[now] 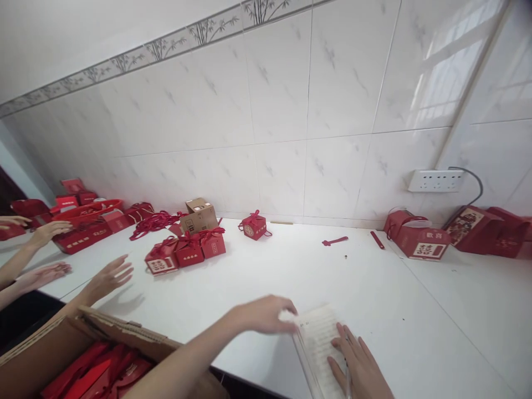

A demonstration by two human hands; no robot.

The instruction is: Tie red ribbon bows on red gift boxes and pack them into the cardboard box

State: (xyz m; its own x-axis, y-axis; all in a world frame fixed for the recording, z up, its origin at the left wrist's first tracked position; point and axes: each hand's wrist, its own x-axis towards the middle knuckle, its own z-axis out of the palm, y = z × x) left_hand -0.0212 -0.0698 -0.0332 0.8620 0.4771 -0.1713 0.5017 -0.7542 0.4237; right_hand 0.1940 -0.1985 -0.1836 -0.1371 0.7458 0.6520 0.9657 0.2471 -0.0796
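A notebook (318,338) with lined, written pages lies at the table's near edge. My left hand (270,315) is closed at its top left corner, and a white bit of page shows at the fingertips, partly blurred. Resting over the right side of the page is my right hand (359,360), its fingers stretched forward. A slim pen (348,379) sits under and between the fingers of that hand, pointing toward the page.
Small red gift boxes (189,252) stand by a brown carton (200,216); another red box (254,226) is near the wall. Red bags (428,238) are at right. A cardboard box (124,327) holds red items at lower left. Other people's hands (110,277) reach in from the left.
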